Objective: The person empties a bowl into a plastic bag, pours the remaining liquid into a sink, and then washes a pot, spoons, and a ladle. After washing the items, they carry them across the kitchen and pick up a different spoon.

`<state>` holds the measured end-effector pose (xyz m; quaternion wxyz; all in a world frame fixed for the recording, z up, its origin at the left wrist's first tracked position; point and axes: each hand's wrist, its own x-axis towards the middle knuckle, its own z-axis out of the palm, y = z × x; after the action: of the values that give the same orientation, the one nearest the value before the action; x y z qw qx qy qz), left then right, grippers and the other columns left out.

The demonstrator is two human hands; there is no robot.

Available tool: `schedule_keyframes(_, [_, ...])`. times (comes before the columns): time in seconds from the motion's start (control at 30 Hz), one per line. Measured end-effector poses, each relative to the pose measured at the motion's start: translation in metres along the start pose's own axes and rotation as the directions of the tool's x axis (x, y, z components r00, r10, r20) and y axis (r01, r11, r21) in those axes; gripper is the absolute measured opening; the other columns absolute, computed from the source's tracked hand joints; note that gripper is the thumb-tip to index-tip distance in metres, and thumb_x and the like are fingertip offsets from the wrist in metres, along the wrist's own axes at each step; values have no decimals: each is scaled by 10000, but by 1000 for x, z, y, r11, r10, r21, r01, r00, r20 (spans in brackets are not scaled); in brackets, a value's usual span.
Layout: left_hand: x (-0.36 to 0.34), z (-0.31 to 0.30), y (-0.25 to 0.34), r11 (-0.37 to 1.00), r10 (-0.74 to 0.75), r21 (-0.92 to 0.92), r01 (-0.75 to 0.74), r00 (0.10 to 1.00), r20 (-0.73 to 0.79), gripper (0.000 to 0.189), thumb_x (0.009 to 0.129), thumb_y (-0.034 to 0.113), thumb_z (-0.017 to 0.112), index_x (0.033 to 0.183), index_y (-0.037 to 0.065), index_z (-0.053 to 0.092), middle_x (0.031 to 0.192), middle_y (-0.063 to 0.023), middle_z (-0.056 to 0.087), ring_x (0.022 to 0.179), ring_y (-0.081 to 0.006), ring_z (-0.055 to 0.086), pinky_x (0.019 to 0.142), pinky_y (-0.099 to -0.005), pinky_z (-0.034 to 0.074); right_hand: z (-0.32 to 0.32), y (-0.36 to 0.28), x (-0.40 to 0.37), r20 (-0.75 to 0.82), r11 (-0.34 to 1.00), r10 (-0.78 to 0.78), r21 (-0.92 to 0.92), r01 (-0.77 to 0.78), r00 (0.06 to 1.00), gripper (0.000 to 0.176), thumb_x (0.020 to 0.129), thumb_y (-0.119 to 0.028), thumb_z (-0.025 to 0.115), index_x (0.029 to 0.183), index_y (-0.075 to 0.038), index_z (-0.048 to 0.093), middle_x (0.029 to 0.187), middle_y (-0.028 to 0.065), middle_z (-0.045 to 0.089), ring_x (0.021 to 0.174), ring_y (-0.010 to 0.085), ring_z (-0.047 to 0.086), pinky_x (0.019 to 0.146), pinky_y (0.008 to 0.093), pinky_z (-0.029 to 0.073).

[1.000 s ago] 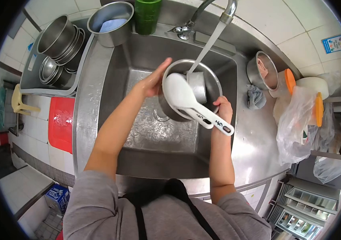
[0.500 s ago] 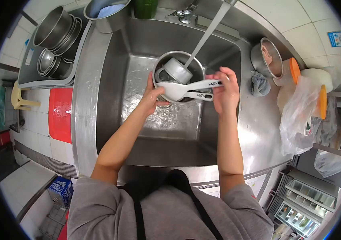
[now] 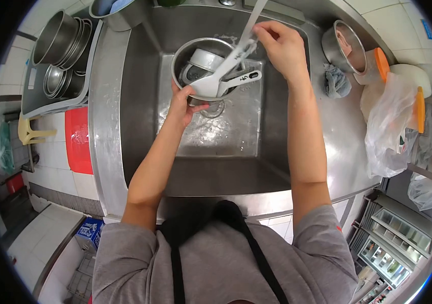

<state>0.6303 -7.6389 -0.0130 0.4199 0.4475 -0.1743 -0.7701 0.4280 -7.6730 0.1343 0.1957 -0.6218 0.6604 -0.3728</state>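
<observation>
A round metal bowl (image 3: 179, 57) is held over the sink, with my left hand (image 3: 180, 105) closed on its near-left rim. My left thumb also lies by the head of a large white spoon (image 3: 207, 85) resting across the bowl. A second white handle (image 3: 241, 80) with black marks sticks out to the right. Inside the bowl sits a small metal cup (image 3: 207, 59). My right hand (image 3: 283, 48) is up by the water stream (image 3: 252, 23), its fingers pinched at the upper end of the spoon's handle. Splashing water partly blurs that end.
The deep metal sink (image 3: 201, 175) surrounds the work. On the left a grey crate (image 3: 56, 104) holds stacked metal pots (image 3: 51, 38). Along the right counter are a crumpled grey cloth (image 3: 336, 81), a metal pot (image 3: 345, 48), orange-lidded containers (image 3: 381, 63) and a plastic bag (image 3: 391, 126).
The bowl and my left hand have moved up and left in view. My right hand has risen, and the long spoon handle has swung upward into the water stream.
</observation>
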Motion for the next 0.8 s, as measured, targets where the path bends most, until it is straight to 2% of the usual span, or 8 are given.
schedule_keyframes(0.07, [0,-2,2,1000,6,0,-6,1000,-7,584,641,88,483,1170,114,237,1092,-179,385,958,-387,469,664,-520,506,14,39,-12,-133,992,-35,117,50,990,139,723,-174,589,799,-62,622,719,63,597,617,120,538,569,240,425])
schedule_keyframes(0.13, [0,-4,2,1000,22,20,-21,1000,-20,589,643,87,480,1175,119,230,1093,-182,383,937,-393,480,660,-518,508,23,72,-26,-373,976,132,213,-54,918,129,746,-159,581,804,-49,615,681,29,573,581,88,498,545,226,403])
schedule_keyframes(0.17, [0,-3,1,999,39,33,-38,999,-25,594,645,86,478,1180,124,223,1094,-186,381,916,-398,490,656,-515,510,28,77,-36,-373,975,133,213,-55,918,129,746,-159,581,804,-49,615,681,29,573,581,88,498,545,226,403])
schedule_keyframes(0.23, [-2,-1,-1,999,32,19,-31,999,-35,572,645,88,478,1168,101,246,1096,-184,378,883,-399,501,664,-519,506,32,82,-63,-185,667,532,692,-274,827,135,779,-162,563,821,-39,600,667,-4,544,590,73,478,545,218,384])
schedule_keyframes(0.33, [3,-4,-4,999,-27,-34,25,999,-37,507,646,91,479,1120,44,306,1092,-182,377,824,-394,516,682,-527,496,40,108,-93,-100,591,615,715,-374,782,146,801,-169,546,839,-33,585,675,-16,530,634,66,482,570,210,379])
schedule_keyframes(0.47, [5,-1,-3,994,-78,-85,73,996,-53,394,650,92,475,1013,-34,386,1055,-187,395,751,-375,522,690,-535,488,42,131,-128,-15,642,600,605,-471,800,151,800,-183,550,856,-48,588,790,2,572,695,86,512,604,219,380])
schedule_keyframes(0.7, [3,-1,1,999,-43,-35,42,998,-39,384,651,83,473,1010,-15,379,1042,-184,397,757,-378,518,675,-519,499,55,145,-165,152,597,656,495,-631,739,133,803,-174,542,841,-54,586,761,-9,566,702,81,511,612,224,390])
schedule_keyframes(0.8, [-1,3,2,998,-48,-38,47,998,-30,425,648,75,472,1048,8,346,1058,-184,385,763,-384,517,662,-522,502,62,137,-168,129,623,636,497,-605,761,134,784,-156,556,816,-34,599,685,2,557,649,73,500,563,222,388])
